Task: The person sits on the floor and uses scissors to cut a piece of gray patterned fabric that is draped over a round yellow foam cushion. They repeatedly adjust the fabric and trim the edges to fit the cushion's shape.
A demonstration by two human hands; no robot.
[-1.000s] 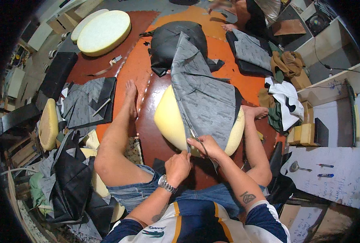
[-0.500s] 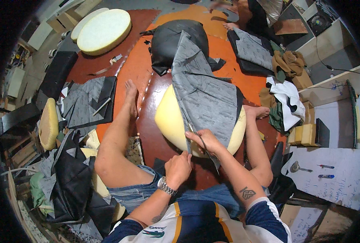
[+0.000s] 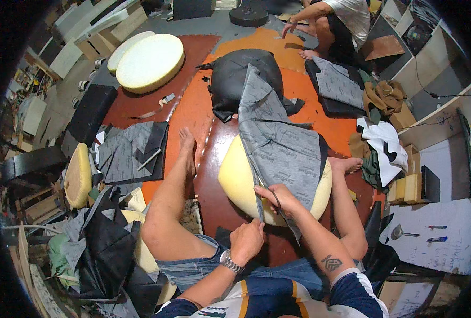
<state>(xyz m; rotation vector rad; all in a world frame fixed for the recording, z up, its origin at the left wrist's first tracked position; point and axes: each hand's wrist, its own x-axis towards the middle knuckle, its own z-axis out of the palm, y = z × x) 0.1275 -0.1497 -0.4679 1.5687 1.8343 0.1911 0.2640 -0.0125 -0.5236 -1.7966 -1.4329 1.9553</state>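
I sit on the floor with my legs spread around a round yellow foam cushion [image 3: 235, 183]. A grey fabric cover [image 3: 280, 143] is draped over it and runs up to a black cover [image 3: 238, 77] behind. My right hand [image 3: 280, 199] grips scissors at the fabric's near edge. My left hand [image 3: 246, 241] pinches the same edge just below the cushion, a watch on its wrist.
Two round foam discs [image 3: 150, 61] lie at the far left. Grey and black fabric pieces [image 3: 132, 151] and scraps [image 3: 105, 244] pile up on my left. Another person [image 3: 336, 21] sits at the far right beside a grey pad [image 3: 339, 82]. Clothes [image 3: 384, 146] and boxes [image 3: 410, 185] lie to the right.
My right hand has shifted slightly along the fabric edge with the scissors. My left hand stays at the edge below the cushion.
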